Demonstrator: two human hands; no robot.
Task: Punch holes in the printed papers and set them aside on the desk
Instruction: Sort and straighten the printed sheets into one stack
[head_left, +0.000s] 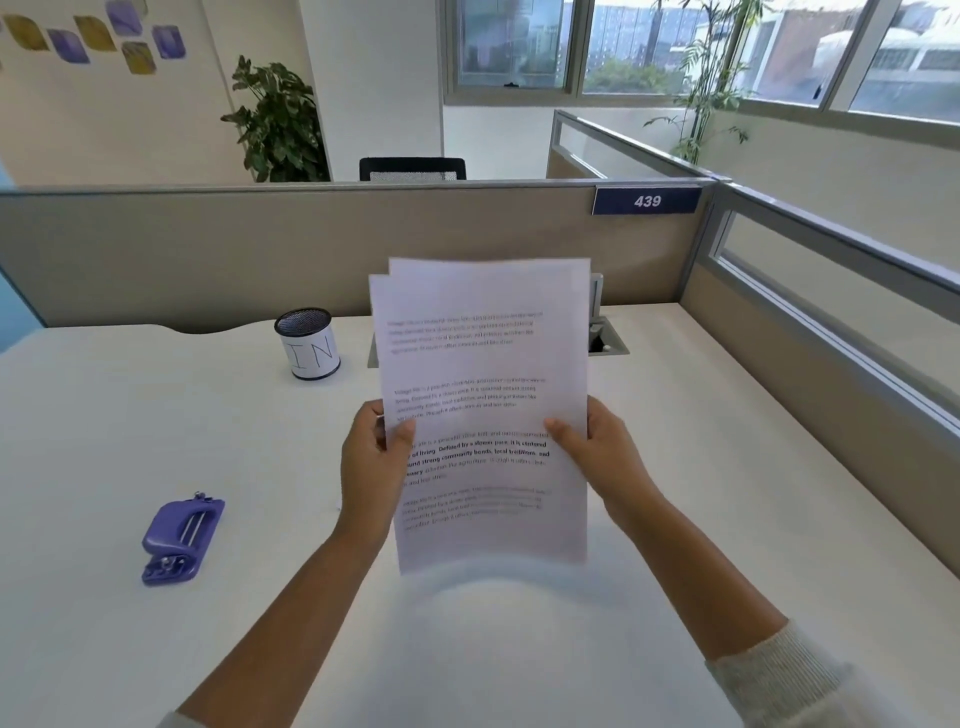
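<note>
Item: printed papers, unpunched, uneven; my left hand and right hand fingers grip them. Next, I judge: square edges, reach hole punch on table.

White papers with black print are seen. A purple hole punch is seen at eight o'clock on the white desk.

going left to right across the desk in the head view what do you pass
hole punch → mesh cup → left hand → papers → right hand
</note>
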